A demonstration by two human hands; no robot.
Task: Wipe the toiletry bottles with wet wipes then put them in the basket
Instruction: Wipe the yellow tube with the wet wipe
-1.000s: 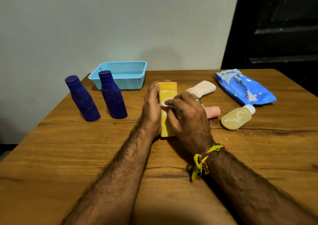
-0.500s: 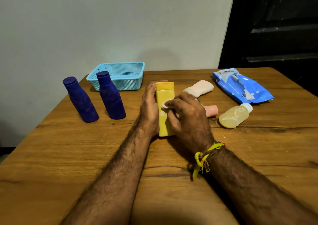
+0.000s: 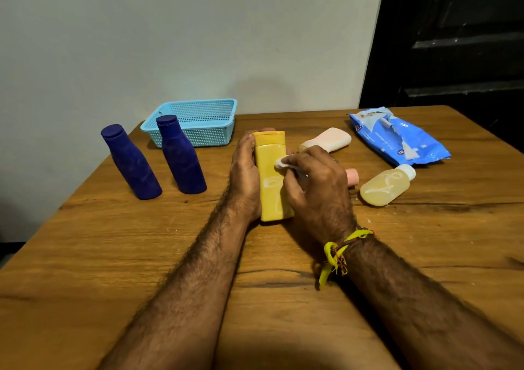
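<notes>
A yellow bottle point(image 3: 269, 171) lies flat on the wooden table point(image 3: 141, 256), cap pointing away from me. My left hand point(image 3: 243, 177) holds it along its left side, fingertips curled over the cap end. My right hand point(image 3: 314, 188) pinches a small white wet wipe point(image 3: 282, 163) and presses it on the bottle's face. Two dark blue bottles point(image 3: 129, 163) point(image 3: 181, 155) stand at the left. The light blue basket point(image 3: 195, 123) sits behind them, nothing visible inside. A pale pink bottle point(image 3: 329, 140) and a clear yellowish bottle point(image 3: 387, 185) lie to the right.
A torn-open blue wet wipes pack point(image 3: 397, 137) lies at the back right. A pink cap end point(image 3: 352, 177) shows behind my right hand. A grey wall runs behind the table and a dark door point(image 3: 453, 43) stands at the right.
My right hand has shifted the wipe slightly over the yellow bottle's face. My left hand keeps its hold. The view has drifted a little; nothing else on the table moved.
</notes>
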